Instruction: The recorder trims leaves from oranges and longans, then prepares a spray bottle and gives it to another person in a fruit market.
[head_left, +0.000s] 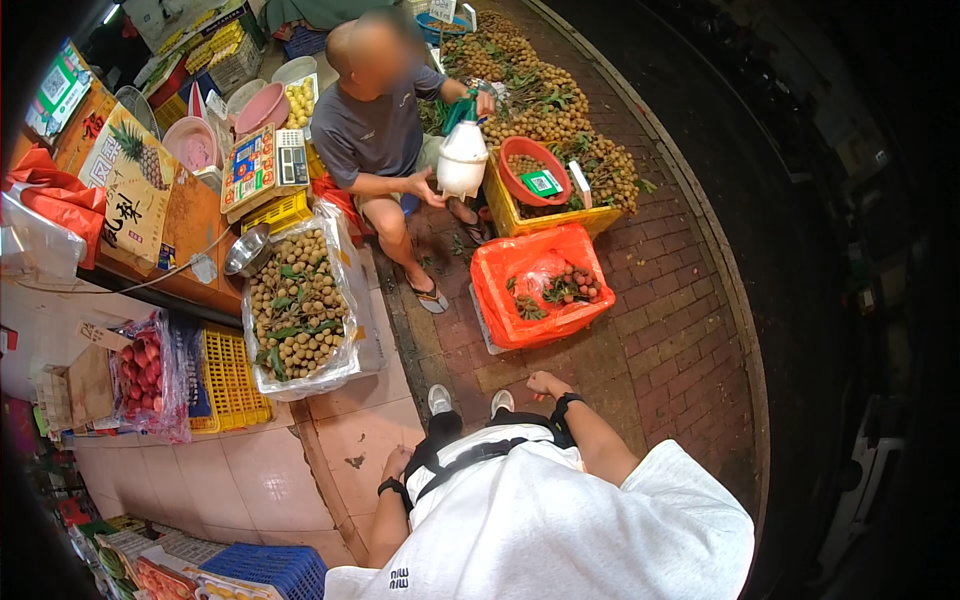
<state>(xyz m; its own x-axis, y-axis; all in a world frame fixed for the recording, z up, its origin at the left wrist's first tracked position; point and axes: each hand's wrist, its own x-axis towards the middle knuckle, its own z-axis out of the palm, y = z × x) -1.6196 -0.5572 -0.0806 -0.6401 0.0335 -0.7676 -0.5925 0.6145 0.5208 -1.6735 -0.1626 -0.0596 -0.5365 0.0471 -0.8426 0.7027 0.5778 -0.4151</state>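
Observation:
My left hand (397, 460) hangs beside my left thigh, its fingers partly hidden, and no object shows in it. My right hand (549, 384) is held out in front of my right hip with the fingers curled. A small reddish bit shows beneath those fingers, too small to identify. Nearest to this hand, and apart from it, stands a basket lined with a red plastic bag (499, 304), with some lychees (579, 285) and leafy stems inside. A foam box (367, 352) of longans (300, 300) on stems stands ahead on the left.
A seated person (375, 112) facing me holds a white pump sprayer (462, 161). Behind the red-lined basket are a yellow crate (517, 223), a red basin (514, 180) and heaped longans (547, 105). A weighing scale (292, 161) and yellow basket (229, 375) are left. A kerb (739, 300) curves along the right.

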